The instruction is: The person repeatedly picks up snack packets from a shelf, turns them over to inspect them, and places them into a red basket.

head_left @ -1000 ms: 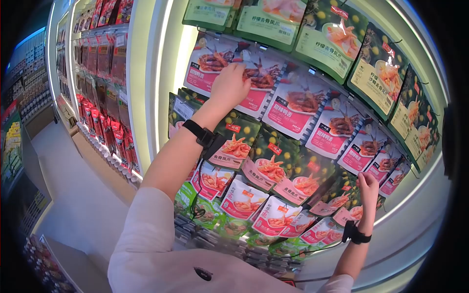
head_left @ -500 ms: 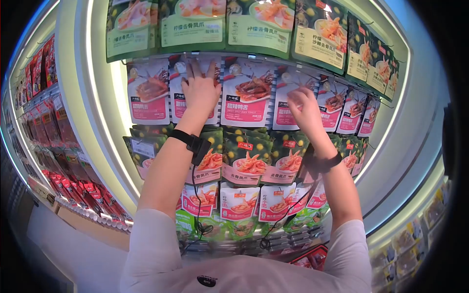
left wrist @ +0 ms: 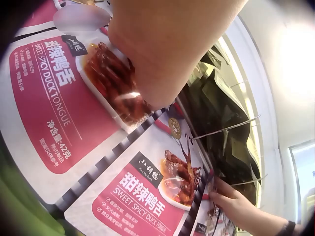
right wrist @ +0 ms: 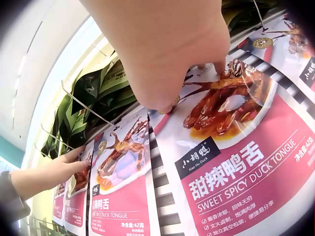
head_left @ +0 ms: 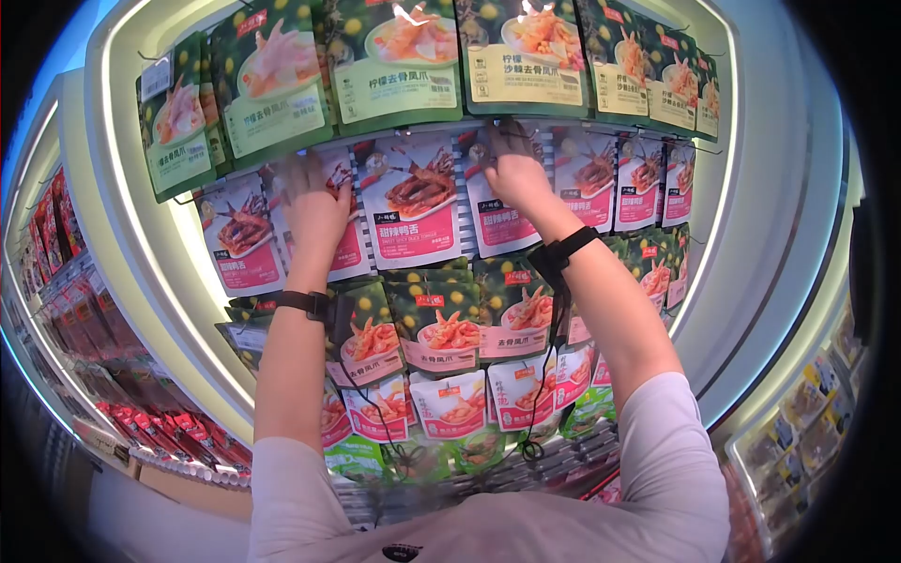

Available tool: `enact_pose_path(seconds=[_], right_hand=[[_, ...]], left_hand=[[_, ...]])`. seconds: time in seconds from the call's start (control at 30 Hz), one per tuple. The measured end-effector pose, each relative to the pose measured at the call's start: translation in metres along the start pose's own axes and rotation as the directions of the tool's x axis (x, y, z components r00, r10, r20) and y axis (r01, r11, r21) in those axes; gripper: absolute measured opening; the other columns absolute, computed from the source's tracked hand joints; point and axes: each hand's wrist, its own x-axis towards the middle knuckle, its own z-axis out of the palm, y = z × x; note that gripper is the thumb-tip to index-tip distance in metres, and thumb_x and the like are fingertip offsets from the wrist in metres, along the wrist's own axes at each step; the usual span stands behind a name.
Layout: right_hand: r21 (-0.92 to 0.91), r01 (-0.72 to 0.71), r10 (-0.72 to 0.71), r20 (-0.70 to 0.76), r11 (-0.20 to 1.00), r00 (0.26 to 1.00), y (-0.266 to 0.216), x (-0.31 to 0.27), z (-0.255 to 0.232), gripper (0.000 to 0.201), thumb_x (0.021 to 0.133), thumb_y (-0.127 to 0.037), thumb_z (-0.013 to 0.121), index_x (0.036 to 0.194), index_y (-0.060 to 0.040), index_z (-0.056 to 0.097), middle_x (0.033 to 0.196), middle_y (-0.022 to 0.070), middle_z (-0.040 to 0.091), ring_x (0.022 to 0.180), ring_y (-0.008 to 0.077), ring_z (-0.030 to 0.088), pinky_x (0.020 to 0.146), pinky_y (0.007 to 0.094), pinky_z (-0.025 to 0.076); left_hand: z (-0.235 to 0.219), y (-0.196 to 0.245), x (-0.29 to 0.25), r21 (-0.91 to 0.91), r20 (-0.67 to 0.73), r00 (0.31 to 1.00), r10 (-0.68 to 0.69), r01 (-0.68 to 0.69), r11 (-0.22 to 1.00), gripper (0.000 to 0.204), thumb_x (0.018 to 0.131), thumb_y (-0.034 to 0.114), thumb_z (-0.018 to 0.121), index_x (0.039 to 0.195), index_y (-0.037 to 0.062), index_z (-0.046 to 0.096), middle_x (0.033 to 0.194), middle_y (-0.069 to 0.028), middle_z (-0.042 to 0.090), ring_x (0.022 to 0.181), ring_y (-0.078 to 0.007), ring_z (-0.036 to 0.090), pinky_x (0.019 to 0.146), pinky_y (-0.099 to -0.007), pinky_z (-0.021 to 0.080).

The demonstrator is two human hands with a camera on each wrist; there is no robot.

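Observation:
In the head view my left hand lies with fingers extended up the second pink-and-white duck tongue packet in the hanging row. My right hand reaches to the top of the fourth packet, its fingers straight and their tips close under the row above. One more duck tongue packet hangs between the hands. The left wrist view shows the left hand over a packet front, fingertips hidden. In the right wrist view, the right hand covers the top of its packet.
Green chicken-feet packets overhang the duck tongue row. Below hang dark green-and-pink packets and white-and-pink pouches. Thin metal hooks jut from the rack. Black cables dangle from the wrist straps. Another lit shelf stands left.
The view has swung rightward and closer to level. My right hand has risen from low on the right to the duck tongue row; my left hand stays on the second packet, fingers now extended.

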Motion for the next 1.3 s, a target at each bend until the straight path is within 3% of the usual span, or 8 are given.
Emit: enact_pose_path(seconds=[0.1, 0.4, 0.77, 1.0, 1.13, 1.17, 1.23, 1.3], right_hand=[[-0.001, -0.004, 0.004, -0.037, 1.0, 0.999, 0.002, 0.001, 0.009, 0.057, 0.085, -0.031, 0.053, 0.132, -0.0042, 0.036, 0.137, 0.0247, 0.031, 0.128, 0.0377, 0.029, 0.103, 0.0423, 0.03], [0.052, 0.047, -0.038, -0.151, 0.998, 0.988, 0.004, -0.001, 0.011, 0.062, 0.078, -0.026, 0.065, 0.128, 0.0005, 0.04, 0.131, 0.0228, 0.039, 0.122, 0.0377, 0.036, 0.101, 0.042, 0.032], [0.021, 0.028, -0.023, -0.214, 0.999, 0.976, 0.007, -0.004, 0.018, 0.062, 0.081, -0.031, 0.062, 0.13, -0.0016, 0.038, 0.135, 0.0217, 0.035, 0.123, 0.038, 0.034, 0.101, 0.0453, 0.029], [0.02, -0.029, 0.032, -0.183, 0.999, 0.982, 0.008, -0.004, 0.02, 0.066, 0.082, -0.036, 0.058, 0.134, -0.003, 0.033, 0.139, 0.0253, 0.028, 0.126, 0.0426, 0.03, 0.101, 0.0445, 0.034], [0.119, -0.073, 0.086, -0.108, 0.99, 0.99, 0.004, -0.011, 0.014, 0.064, 0.078, -0.028, 0.06, 0.134, -0.0068, 0.036, 0.137, 0.0246, 0.031, 0.125, 0.0426, 0.032, 0.099, 0.0458, 0.035], [0.117, -0.088, 0.101, -0.114, 0.989, 0.988, -0.002, -0.013, 0.0, 0.064, 0.078, -0.028, 0.06, 0.134, -0.0068, 0.036, 0.137, 0.0246, 0.031, 0.125, 0.0426, 0.032, 0.099, 0.0458, 0.035], [0.086, -0.135, 0.129, 0.076, 0.987, 0.989, -0.007, -0.021, -0.026, 0.061, 0.076, -0.027, 0.062, 0.128, -0.0028, 0.042, 0.133, 0.0259, 0.036, 0.118, 0.0433, 0.04, 0.093, 0.0473, 0.039], [-0.026, -0.176, 0.176, 0.006, 0.984, 0.984, 0.011, -0.027, -0.019, 0.05, 0.074, -0.028, 0.063, 0.115, -0.0006, 0.052, 0.13, 0.0279, 0.038, 0.112, 0.0436, 0.046, 0.092, 0.0472, 0.04]], left_hand=[[-0.001, 0.006, 0.002, -0.043, 0.074, 0.997, -0.014, 0.017, 0.999, 0.067, 0.077, 0.036, 0.06, 0.133, 0.0072, 0.037, 0.136, -0.0218, 0.035, 0.125, -0.039, 0.033, 0.099, -0.0496, 0.031], [0.005, 0.009, 0.001, 0.018, 0.02, 1.0, -0.016, 0.016, 1.0, 0.073, 0.075, 0.034, 0.062, 0.134, 0.0042, 0.033, 0.133, -0.0234, 0.036, 0.124, -0.0383, 0.034, 0.098, -0.0498, 0.032], [0.005, 0.007, 0.001, 0.001, 0.056, 0.996, -0.071, 0.071, 0.997, 0.075, 0.075, 0.034, 0.063, 0.136, 0.0057, 0.03, 0.138, -0.0223, 0.031, 0.126, -0.0385, 0.032, 0.1, -0.05, 0.03], [0.004, 0.005, -0.003, 0.021, 0.008, 1.0, -0.023, 0.023, 1.0, 0.066, 0.077, 0.032, 0.062, 0.129, -0.0006, 0.038, 0.125, -0.0304, 0.041, 0.118, -0.0437, 0.037, 0.098, -0.0458, 0.034], [-0.024, 0.025, -0.012, -0.21, 0.086, 0.992, -0.088, 0.104, 0.972, 0.056, 0.076, 0.026, 0.064, 0.119, -0.0049, 0.045, 0.112, -0.0285, 0.048, 0.104, -0.0429, 0.047, 0.088, -0.0454, 0.04], [-0.035, 0.03, -0.016, -0.215, 0.088, 0.994, -0.072, 0.09, 0.972, 0.056, 0.076, 0.026, 0.064, 0.119, -0.0049, 0.045, 0.112, -0.0285, 0.048, 0.104, -0.0429, 0.047, 0.088, -0.0454, 0.04], [-0.05, 0.043, -0.022, -0.107, 0.284, 0.954, -0.097, 0.132, 0.985, 0.062, 0.078, 0.032, 0.063, 0.123, -0.0058, 0.044, 0.124, -0.0306, 0.043, 0.114, -0.0415, 0.044, 0.094, -0.0415, 0.038], [-0.072, 0.066, -0.034, -0.11, 0.321, 0.947, -0.009, 0.047, 0.993, 0.061, 0.078, 0.031, 0.063, 0.123, -0.0049, 0.044, 0.127, -0.0298, 0.041, 0.116, -0.0408, 0.043, 0.096, -0.0409, 0.037]])
